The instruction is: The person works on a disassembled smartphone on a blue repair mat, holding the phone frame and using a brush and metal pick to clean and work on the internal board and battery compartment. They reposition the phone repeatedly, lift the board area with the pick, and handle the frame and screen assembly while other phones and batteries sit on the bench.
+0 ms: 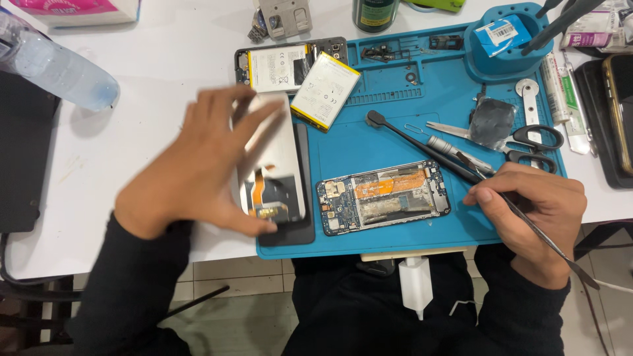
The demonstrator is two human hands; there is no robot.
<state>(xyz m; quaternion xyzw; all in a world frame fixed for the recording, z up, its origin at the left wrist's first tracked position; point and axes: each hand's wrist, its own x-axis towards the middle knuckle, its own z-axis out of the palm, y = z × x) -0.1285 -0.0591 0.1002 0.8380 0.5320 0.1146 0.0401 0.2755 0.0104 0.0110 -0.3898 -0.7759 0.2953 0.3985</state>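
We see the left hand [198,168] gripping a flat grey display panel with an orange flex cable [273,165]; the fingers lie over its top edge and the thumb presses near its lower corner. The panel lies at the left edge of a blue rubber repair mat [395,142], on a dark phone cover [304,231]. Just beside it, in the middle of the mat, lies an opened phone frame with a bare circuit board [384,196]. The right hand [537,214] is closed around thin metal tweezers [521,217], whose tips point to the frame's right end. The mat lies on a white tabletop [165,59]. Behind the panel, a white flat battery with a yellow edge [326,90] leans on another opened phone [290,66]. A black spudger [422,146], black-handled scissors [521,142] and a clear plastic bottle [56,69] lie around.
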